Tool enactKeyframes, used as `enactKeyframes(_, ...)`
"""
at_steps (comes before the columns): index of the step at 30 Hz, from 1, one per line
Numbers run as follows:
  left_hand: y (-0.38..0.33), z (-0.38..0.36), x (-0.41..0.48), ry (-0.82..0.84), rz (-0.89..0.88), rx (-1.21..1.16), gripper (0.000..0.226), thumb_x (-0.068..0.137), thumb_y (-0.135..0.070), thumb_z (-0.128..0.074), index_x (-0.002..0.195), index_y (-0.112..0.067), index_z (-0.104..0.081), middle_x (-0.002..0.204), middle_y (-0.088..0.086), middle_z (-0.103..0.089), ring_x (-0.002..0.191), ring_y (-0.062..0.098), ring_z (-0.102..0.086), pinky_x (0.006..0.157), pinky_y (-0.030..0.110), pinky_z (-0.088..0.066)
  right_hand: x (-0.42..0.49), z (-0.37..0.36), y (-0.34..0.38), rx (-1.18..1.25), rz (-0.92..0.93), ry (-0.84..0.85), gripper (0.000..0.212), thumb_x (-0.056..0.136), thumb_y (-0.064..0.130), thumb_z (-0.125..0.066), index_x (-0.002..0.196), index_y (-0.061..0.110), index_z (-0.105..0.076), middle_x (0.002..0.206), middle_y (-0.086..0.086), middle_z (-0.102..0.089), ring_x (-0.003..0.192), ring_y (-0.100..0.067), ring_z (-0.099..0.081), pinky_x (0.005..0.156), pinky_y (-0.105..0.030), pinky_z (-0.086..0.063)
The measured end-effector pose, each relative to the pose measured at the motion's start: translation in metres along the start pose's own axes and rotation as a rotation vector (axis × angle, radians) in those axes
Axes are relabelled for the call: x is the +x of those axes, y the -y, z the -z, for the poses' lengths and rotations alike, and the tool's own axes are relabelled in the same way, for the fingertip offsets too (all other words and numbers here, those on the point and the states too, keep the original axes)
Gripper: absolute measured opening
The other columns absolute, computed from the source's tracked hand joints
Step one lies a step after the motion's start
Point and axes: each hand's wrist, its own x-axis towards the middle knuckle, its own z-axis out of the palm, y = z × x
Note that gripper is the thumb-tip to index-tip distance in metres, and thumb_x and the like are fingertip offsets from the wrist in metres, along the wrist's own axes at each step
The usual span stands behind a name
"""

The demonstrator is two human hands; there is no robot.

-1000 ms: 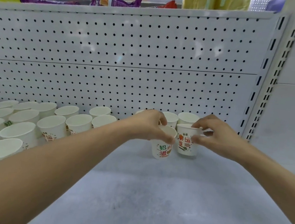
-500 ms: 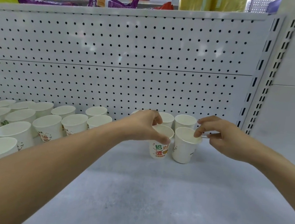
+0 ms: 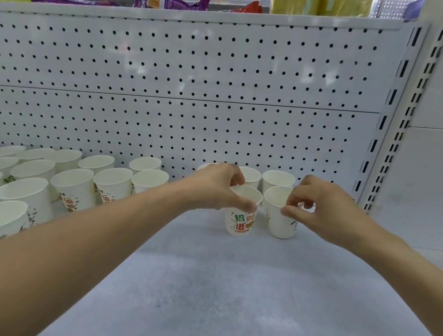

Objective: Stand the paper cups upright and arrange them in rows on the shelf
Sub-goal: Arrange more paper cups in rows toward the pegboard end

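We're working the right end of the pale grey shelf deck (image 3: 227,294), both hands on cups in the 2nd row. Left hand (image 3: 218,188) is clamped on the rim of the white paper cup w/ green-and-red print (image 3: 241,216), thumb in front, fingers over the back edge. Right hand (image 3: 319,205) is pinching the near rim of the white paper cup beside it (image 3: 281,217), thumb + index closed on the lip. Both cups are standing upright on the deck, just apart from each other, directly in front of the back-row cups (image 3: 277,179) by the white perforated back panel (image 3: 195,95).

Risks as we're judging them:
- Rim pinch on thin paper: squeezing too hard prob dents the lip or ovals the cup.
- Gap betw the 2 cups is small, so nudging one likely bumps the other or tips a back-row cup.
- Letting go w/ fingers hooked inside the rim could drag a cup over; light, empty, tips easy.
- Left forearm is passing just beside the upright cups at left (image 3: 73,186); a sweep back could knock several.

Count: 2 cups in hand, 2 clearly seen behind them + a 3rd rim partly hidden by the left hand. Left group approx 20 upright cups, running off-frame, so can't give an exact no. None lying down in view.
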Motion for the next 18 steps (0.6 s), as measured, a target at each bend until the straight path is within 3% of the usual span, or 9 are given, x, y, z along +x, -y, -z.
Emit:
enactKeyframes(2, 0.001, 0.0, 0.0, 0.005, 0.002, -0.002, 0.063, 0.072, -0.046, -0.079, 0.124, -0.025, -0.052, 0.12, -0.008, -0.058, 0.089, 0.012, -0.062, 0.079, 0.03, -0.055, 0.0, 0.004, -0.004, 0.025, 0.015, 0.073, 0.008, 0.088, 0.026, -0.065, 0.08, 0.029, -0.066, 0.101, 0.013, -0.055, 0.089, -0.005, -0.055, 0.081, -0.03, -0.049)
enactKeyframes(8, -0.002, 0.001, -0.004, 0.026, 0.016, -0.008, 0.069, 0.071, -0.044, -0.081, 0.13, -0.024, -0.05, 0.126, -0.007, -0.056, 0.094, 0.014, -0.06, 0.085, 0.033, -0.054, -0.001, 0.021, -0.019, 0.102, -0.051, 0.122, 0.046, 0.091, -0.004, -0.045, 0.082, 0.035, -0.067, 0.129, 0.019, -0.051, 0.108, -0.011, -0.053, 0.088, -0.022, -0.037)
enactKeyframes(10, -0.004, -0.001, -0.006, 0.038, 0.04, -0.06, 0.075, 0.07, -0.042, -0.083, 0.133, -0.023, -0.046, 0.128, -0.006, -0.053, 0.097, 0.016, -0.06, 0.086, 0.034, -0.054, -0.002, 0.017, -0.017, 0.169, -0.061, 0.065, 0.038, 0.094, 0.003, -0.045, 0.09, 0.033, -0.069, 0.128, 0.017, -0.052, 0.115, -0.011, -0.051, 0.093, -0.025, -0.038)
enactKeyframes(12, -0.005, -0.007, -0.007, 0.002, 0.064, -0.113, 0.08, 0.069, -0.041, -0.084, 0.136, -0.024, -0.043, 0.127, -0.005, -0.051, 0.105, 0.018, -0.056, 0.093, 0.035, -0.05, -0.003, 0.009, -0.012, 0.197, -0.074, 0.0, 0.016, 0.093, 0.027, -0.053, 0.097, 0.034, -0.067, 0.126, 0.014, -0.051, 0.113, -0.011, -0.053, 0.094, -0.033, -0.044)
enactKeyframes(14, -0.002, -0.019, -0.01, -0.088, 0.074, -0.198, 0.079, 0.071, -0.042, -0.082, 0.137, -0.024, -0.042, 0.127, -0.006, -0.05, 0.111, 0.016, -0.052, 0.093, 0.033, -0.044, -0.005, -0.003, -0.008, 0.182, -0.109, -0.045, 0.021, 0.084, 0.046, -0.062, 0.101, 0.034, -0.064, 0.123, 0.014, -0.048, 0.108, -0.009, -0.052, 0.09, -0.032, -0.045)
enactKeyframes(16, 0.004, -0.035, -0.015, -0.186, 0.071, -0.303, 0.077, 0.072, -0.044, -0.08, 0.137, -0.025, -0.043, 0.128, -0.007, -0.051, 0.113, 0.014, -0.051, 0.091, 0.032, -0.044, -0.006, -0.015, -0.007, 0.174, -0.132, -0.084, 0.026, 0.08, 0.044, -0.07, 0.101, 0.029, -0.065, 0.12, 0.012, -0.044, 0.105, -0.008, -0.047, 0.087, -0.024, -0.038)
enactKeyframes(18, 0.01, -0.049, -0.019, -0.26, 0.066, -0.403, 0.075, 0.073, -0.041, -0.08, 0.136, -0.024, -0.045, 0.13, -0.007, -0.053, 0.114, 0.014, -0.053, 0.092, 0.031, -0.046, -0.007, -0.024, -0.008, 0.221, -0.147, -0.132, 0.017, 0.081, 0.031, -0.072, 0.096, 0.025, -0.065, 0.118, 0.01, -0.044, 0.104, -0.006, -0.045, 0.082, -0.013, -0.035)
